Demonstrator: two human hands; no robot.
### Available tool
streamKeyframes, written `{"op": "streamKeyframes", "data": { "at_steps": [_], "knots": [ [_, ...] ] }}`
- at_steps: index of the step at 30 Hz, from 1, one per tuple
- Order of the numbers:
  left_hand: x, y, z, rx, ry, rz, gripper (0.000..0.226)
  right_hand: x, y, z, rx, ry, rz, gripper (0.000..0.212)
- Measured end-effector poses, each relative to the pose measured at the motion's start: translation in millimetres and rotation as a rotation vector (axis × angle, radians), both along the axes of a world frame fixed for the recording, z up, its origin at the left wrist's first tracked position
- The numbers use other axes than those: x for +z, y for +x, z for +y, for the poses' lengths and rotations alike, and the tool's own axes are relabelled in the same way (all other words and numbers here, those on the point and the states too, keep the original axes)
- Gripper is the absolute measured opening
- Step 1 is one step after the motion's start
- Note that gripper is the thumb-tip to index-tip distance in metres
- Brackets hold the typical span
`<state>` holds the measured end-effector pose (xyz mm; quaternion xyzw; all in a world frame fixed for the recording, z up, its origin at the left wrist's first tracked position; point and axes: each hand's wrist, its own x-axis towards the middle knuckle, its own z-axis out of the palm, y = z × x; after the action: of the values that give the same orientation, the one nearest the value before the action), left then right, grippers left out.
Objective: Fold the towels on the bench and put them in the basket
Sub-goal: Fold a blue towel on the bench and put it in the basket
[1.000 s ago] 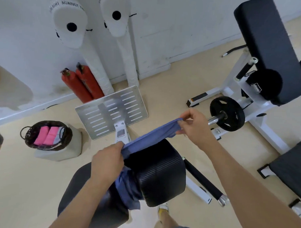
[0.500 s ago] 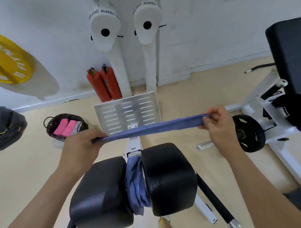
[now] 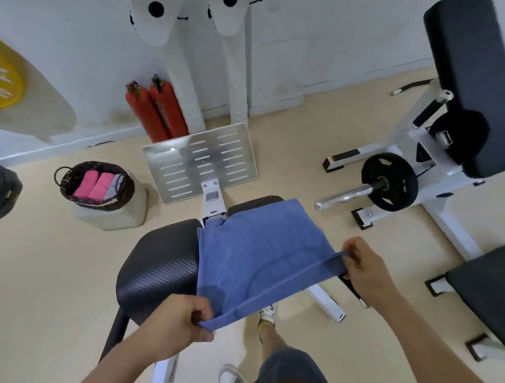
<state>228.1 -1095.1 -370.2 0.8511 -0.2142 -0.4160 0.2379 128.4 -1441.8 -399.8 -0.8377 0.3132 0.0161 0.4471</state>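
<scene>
A blue towel (image 3: 258,249) lies spread over the right black pad of the bench (image 3: 160,268), its near edge lifted. My left hand (image 3: 181,323) pinches the near left corner of that edge. My right hand (image 3: 363,264) pinches the near right corner, so the edge is stretched between them above the pad. A dark woven basket (image 3: 74,189) stands on a pale block at the left and holds two pink folded towels (image 3: 92,184) and a grey one.
A slotted metal footplate (image 3: 201,161) stands beyond the bench. Two red cylinders (image 3: 156,110) lean on the wall. A white machine with a black weight plate (image 3: 389,181) and a bar fills the right side. My feet are below the towel.
The towel, earlier held taut high above the pads, now lies spread over the right pad. Both hands have come down and toward me, still holding its corners.
</scene>
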Motion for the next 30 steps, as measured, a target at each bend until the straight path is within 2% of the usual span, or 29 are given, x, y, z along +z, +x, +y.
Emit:
{"op": "streamKeyframes", "data": {
  "at_steps": [3, 6, 12, 16, 18, 21, 25, 26, 27, 28, 30],
  "knots": [
    [1, -2, 4, -0.017, -0.042, 0.117, 0.017, 0, -5, 0, 0.019, -0.01, 0.008, 0.023],
    [4, 5, 7, 0.028, -0.118, 0.172, 0.023, 3, 2, 0, 0.023, 0.021, 0.004, 0.022],
    [17, 52, 0, 0.322, -0.254, -0.044, 0.02, 13, 55, -6, -0.023, -0.019, -0.087, 0.017],
    [5, 88, -21, 0.582, -0.285, -0.145, 0.023, 3, 103, -6, -0.02, -0.06, -0.067, 0.013],
    [-7, 105, -30, 0.622, -0.266, -0.186, 0.023, -5, 123, -7, -0.021, -0.063, -0.044, 0.011],
    [-27, 127, -38, 0.501, -0.081, -0.295, 0.02, -19, 146, -10, 0.019, -0.111, 0.049, 0.01],
    [-53, 153, -48, -0.017, 0.438, -0.248, 0.026, -34, 158, -7, 0.075, -0.079, 0.154, 0.012],
    [-56, 157, -56, -0.11, 0.509, -0.277, 0.028, -36, 159, -5, 0.087, -0.089, 0.156, 0.012],
    [-59, 160, -69, -0.147, 0.499, -0.335, 0.028, -37, 159, -5, 0.101, -0.1, 0.152, 0.013],
    [-59, 162, -86, -0.146, 0.4, -0.399, 0.029, -37, 158, -4, 0.118, -0.109, 0.147, 0.013],
    [-56, 161, -131, -0.096, 0.045, -0.415, 0.03, -38, 158, -5, 0.159, -0.115, 0.121, 0.012]
  ]
}}
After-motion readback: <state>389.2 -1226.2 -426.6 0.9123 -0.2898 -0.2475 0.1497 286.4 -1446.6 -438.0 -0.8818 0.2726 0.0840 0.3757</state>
